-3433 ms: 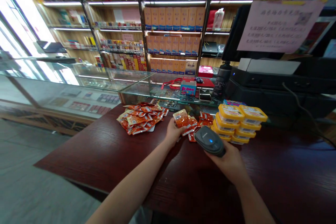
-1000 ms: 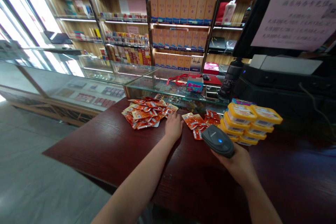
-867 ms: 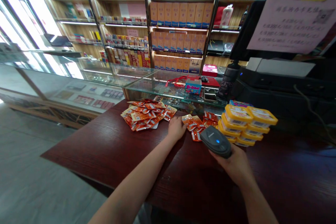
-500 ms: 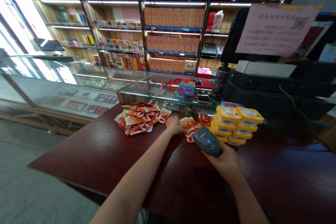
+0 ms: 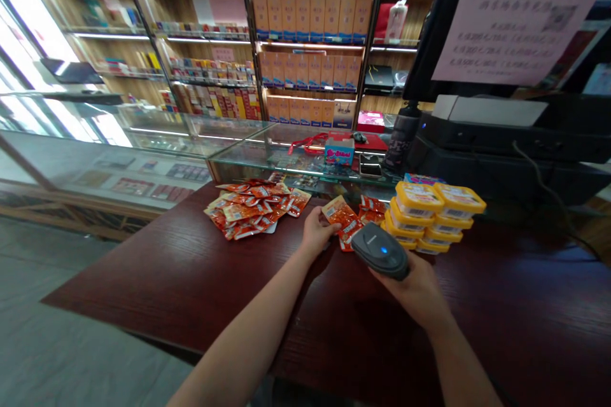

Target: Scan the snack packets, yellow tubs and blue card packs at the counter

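My left hand (image 5: pixel 318 233) pinches the edge of an orange snack packet (image 5: pixel 340 212), its thumb lying on the front of it. My right hand (image 5: pixel 417 280) is wrapped round a dark grey barcode scanner (image 5: pixel 380 250) with a blue light lit on top. The scanner's nose points toward the packet and hides part of the orange packets (image 5: pixel 372 208) behind it. Left of my left hand lies a loose heap of similar packets (image 5: pixel 255 208). Just beyond the scanner, yellow-lidded tubs (image 5: pixel 417 198) stand stacked in two columns.
The dark red wooden counter (image 5: pixel 229 292) ends in a corner at the left. Behind it is a glass display case (image 5: pixel 281 146) bearing a small blue box (image 5: pixel 338 152) and a phone (image 5: pixel 370 165). A monitor with a pink notice (image 5: pixel 515 32) rises at the right. Stocked shelves line the back.
My left hand has drawn slightly nearer and now holds a packet tilted up off the others. The scanner stays close to the packets, and the camera view has shifted a little.
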Available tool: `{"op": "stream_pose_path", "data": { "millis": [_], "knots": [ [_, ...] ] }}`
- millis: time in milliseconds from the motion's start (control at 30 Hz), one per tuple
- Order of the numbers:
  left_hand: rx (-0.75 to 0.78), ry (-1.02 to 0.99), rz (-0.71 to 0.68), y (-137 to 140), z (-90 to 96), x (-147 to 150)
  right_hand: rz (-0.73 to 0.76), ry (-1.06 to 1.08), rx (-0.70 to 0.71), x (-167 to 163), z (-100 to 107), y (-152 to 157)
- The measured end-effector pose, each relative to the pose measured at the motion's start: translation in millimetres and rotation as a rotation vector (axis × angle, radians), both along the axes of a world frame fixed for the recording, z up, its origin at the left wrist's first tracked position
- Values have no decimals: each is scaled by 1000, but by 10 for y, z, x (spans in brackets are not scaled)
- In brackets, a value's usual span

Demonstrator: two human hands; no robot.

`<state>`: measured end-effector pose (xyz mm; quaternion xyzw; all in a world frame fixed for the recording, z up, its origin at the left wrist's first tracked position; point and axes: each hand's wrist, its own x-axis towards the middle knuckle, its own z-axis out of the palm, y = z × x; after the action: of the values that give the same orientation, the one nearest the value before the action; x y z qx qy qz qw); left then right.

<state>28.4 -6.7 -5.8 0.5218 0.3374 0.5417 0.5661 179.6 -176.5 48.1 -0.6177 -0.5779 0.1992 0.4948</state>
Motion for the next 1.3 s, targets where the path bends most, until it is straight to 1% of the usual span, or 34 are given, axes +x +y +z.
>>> {"op": "stream_pose_path", "data": {
  "millis": [100,200,267,367,500,633,767,900,967,1033,1100,1167,1233,1300],
  "knots": [
    [38,29,4,-46,6,14,16,-8,10,-6,21,-17],
    [123,133,44,-65,16,13,7,-57,6,-14,57,-37],
    [148,180,58,-62,18,10,-3,-81,2,-21,82,-46],
    [109,172,45,-50,17,13,-5,-99,0,-21,99,-49],
    [45,121,4,-55,27,24,-10,-98,-35,8,67,-38],
    [50,91,-6,-59,39,22,-39,-73,-51,24,25,-25],
    [92,102,73,-27,31,-4,-90,-33,-34,18,10,-19],
    [72,141,249,44,26,-91,-112,-27,-66,22,-1,-21],
    [63,204,366,95,32,-164,-123,-34,-77,21,-4,-24],
    [83,316,487,150,46,-248,-133,-43,-75,18,-3,-26],
    [111,447,554,197,68,-331,-132,-50,-74,15,-2,-28],
    [107,559,546,226,98,-406,-125,-54,-78,17,-5,-29],
    [86,656,506,233,136,-465,-121,-61,-80,25,-13,-29],
    [102,773,473,219,180,-505,-122,-72,-80,36,-24,-28]
  ]
}}
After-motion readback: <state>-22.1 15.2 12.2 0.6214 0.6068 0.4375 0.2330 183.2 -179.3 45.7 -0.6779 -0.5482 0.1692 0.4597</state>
